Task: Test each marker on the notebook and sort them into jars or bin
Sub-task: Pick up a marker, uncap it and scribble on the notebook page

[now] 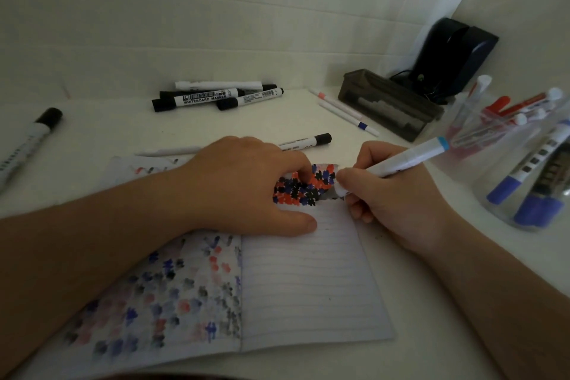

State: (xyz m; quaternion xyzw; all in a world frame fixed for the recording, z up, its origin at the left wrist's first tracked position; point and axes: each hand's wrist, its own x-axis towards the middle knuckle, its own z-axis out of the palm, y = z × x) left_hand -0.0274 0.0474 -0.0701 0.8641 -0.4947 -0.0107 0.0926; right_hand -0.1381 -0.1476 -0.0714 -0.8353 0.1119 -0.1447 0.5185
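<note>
So you've got the white surface [92, 133] with the notebook [308, 281] lying open on it, left page already full of faded test blots and the top of the right page packed with red, blue and black ones. Your left hand [243, 188] lies flat across the top of the pages, fingers relaxed, pinning the paper. Your right hand [391, 194] has its grip curled round the blue-banded marker [410, 157], tip end down at the top right corner of the page, though I can't tell if it's actually touching paper. The clear jars [505, 145] sit just to your right with sorted markers, the dark bin [388, 102] behind them, and a pile of black whiteboard markers [216, 95] waits at the back. Main risk as I see it: that corner is so crowded a faint new mark could get lost among the old blots, and you'd misjudge the pen. Also your right elbow swinging toward the jars could tip one.
</note>
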